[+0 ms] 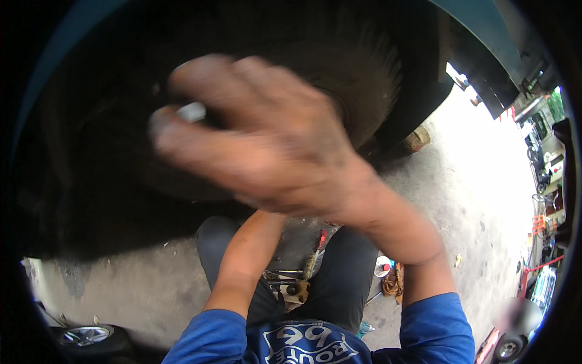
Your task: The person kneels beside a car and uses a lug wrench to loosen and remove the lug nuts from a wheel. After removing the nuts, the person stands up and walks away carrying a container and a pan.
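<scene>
Before a dark wheel [367, 82], the right hand [273, 133] pinches a whitish piece [193, 111] between thumb and forefinger, left hand hidden

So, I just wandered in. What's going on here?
A person in a blue shirt has their right hand raised before a large dark wheel under a vehicle's blue bodywork. The fingertips seem to pinch a small bright piece, too blurred to identify. The left forearm reaches up too, but its hand is hidden behind the right one. A red-handled tool lies between the knees, and a silver-rimmed wheel is at lower left.
</scene>
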Tool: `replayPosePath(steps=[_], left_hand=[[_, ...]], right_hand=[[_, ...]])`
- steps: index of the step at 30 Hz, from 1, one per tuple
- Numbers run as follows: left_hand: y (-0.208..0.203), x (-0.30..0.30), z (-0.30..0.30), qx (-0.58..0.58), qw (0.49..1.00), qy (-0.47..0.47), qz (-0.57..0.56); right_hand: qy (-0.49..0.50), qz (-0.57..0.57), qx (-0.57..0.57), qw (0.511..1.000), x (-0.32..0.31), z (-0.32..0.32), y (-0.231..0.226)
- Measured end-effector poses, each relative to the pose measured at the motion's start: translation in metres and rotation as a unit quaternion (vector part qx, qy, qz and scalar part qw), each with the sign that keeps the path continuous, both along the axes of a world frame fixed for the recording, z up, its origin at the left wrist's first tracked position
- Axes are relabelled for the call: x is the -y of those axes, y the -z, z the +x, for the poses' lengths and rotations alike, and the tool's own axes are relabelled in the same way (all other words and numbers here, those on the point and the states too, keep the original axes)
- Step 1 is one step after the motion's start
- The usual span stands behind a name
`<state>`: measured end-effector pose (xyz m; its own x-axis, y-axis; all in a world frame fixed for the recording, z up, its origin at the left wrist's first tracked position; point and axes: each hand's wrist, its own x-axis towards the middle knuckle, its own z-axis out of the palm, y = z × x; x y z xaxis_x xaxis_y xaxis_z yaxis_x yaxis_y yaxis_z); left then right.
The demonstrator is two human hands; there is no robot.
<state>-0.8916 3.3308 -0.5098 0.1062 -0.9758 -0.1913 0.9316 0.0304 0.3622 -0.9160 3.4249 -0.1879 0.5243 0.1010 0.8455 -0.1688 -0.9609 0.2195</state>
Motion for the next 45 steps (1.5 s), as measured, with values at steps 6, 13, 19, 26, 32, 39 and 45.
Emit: replayPosePath(steps=[6, 13, 19, 26, 32, 39, 45], left_hand=[[-0.006, 0.001, 0.002, 0.011, 0.998, -0.004, 0.062], [0.013, 0.009, 0.002, 0.033, 0.999, -0.024, 0.014], [-0.027, -0.002, -0.006, 0.008, 0.993, -0.072, 0.098], [-0.029, -0.018, 0.013, 0.114, 0.991, 0.012, 0.063], [-0.016, -0.012, 0.001, 0.397, 0.91, -0.065, 0.099], [-0.015, -0.015, -0.01, 0.36, 0.923, -0.07, 0.117], [-0.026, -0.014, -0.01, 0.133, 0.984, -0.028, 0.119]], right_hand=[[0.381, -0.112, 0.049, 0.916, 0.056, -0.125, -0.019], [0.429, -0.183, -0.272, 0.842, 0.013, -0.149, -0.049], [0.526, -0.201, -0.302, 0.769, 0.061, -0.16, -0.024], [0.663, 0.146, -0.137, 0.722, 0.147, -0.338, 0.195], [0.476, 0.664, -0.177, 0.549, 0.037, -0.261, 0.508], [0.437, 0.642, -0.234, 0.586, 0.047, -0.342, 0.405], [0.655, 0.356, -0.208, 0.634, 0.062, -0.328, 0.163]])
